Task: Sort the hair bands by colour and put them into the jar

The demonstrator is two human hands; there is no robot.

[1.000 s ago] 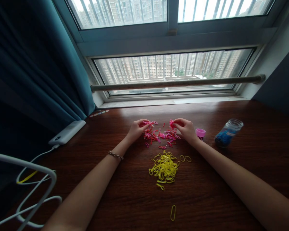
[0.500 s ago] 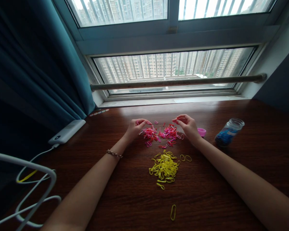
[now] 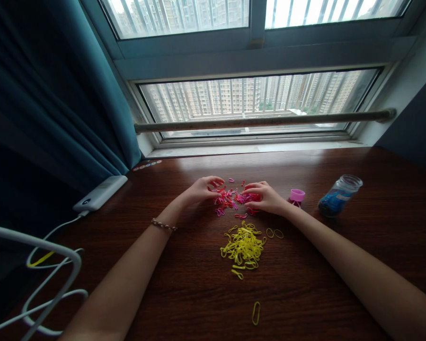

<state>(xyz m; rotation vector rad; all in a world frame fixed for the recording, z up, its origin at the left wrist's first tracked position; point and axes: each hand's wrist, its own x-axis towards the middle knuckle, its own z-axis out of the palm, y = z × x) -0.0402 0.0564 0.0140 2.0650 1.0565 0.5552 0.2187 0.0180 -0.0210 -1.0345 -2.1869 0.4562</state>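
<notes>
Pink and red rubber bands (image 3: 227, 201) lie in two loose heaps that nearly meet on the brown table. My left hand (image 3: 203, 189) curves over the left heap, its fingers apart at the bands. On the other side, my right hand (image 3: 267, 197) rests its spread fingers on the right heap and covers part of it. I see no band held in either hand. Closer to me is a heap of yellow rubber bands (image 3: 244, 246), with a few loose ones around it.
A small pink cup-like piece (image 3: 297, 194) stands beyond my right wrist. Farther right, a clear glass jar (image 3: 340, 195) with blue and dark contents leans at a tilt. A white power bank (image 3: 101, 193) with a white cable (image 3: 74, 258) lies at left, beside the curtain.
Both hands have come down and inward onto the pink heaps. Their fingers, pinched before, are now spread. The pink cup-like piece shows more fully.
</notes>
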